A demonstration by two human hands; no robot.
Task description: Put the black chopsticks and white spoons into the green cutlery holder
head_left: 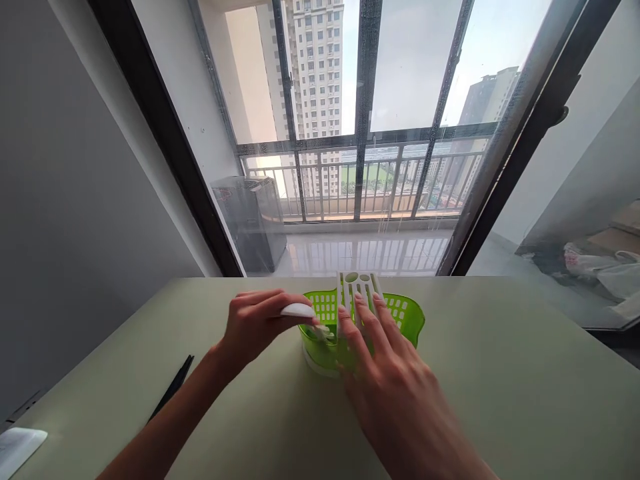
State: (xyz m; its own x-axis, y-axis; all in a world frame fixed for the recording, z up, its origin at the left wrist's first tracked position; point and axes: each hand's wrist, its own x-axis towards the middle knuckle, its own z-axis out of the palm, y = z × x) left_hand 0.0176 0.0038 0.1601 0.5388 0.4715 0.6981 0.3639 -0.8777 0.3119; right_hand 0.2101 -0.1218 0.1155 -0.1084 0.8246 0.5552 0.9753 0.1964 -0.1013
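Note:
A green cutlery basket (413, 320) with square-holed walls stands on the table over a pale base. Across its middle rises a white slotted divider (357, 279) with two oval holes at its top. My left hand (257, 320) is closed around a white utensil (297, 310) at the basket's left side. One end of the utensil is rounded; a pale pronged-looking part shows lower, inside the basket, too small to name. My right hand (385, 347) is open, its fingers stretched out and apart over the front of the divider, seeming to touch it. Its thumb is mostly hidden.
Dark, thin sticks (173, 387) lie on the table (500, 373) beside my left forearm. A white object (20, 450) is cut off at the lower left. Beyond the table's far edge stand a glass door and a balcony with a dark cabinet (255, 220).

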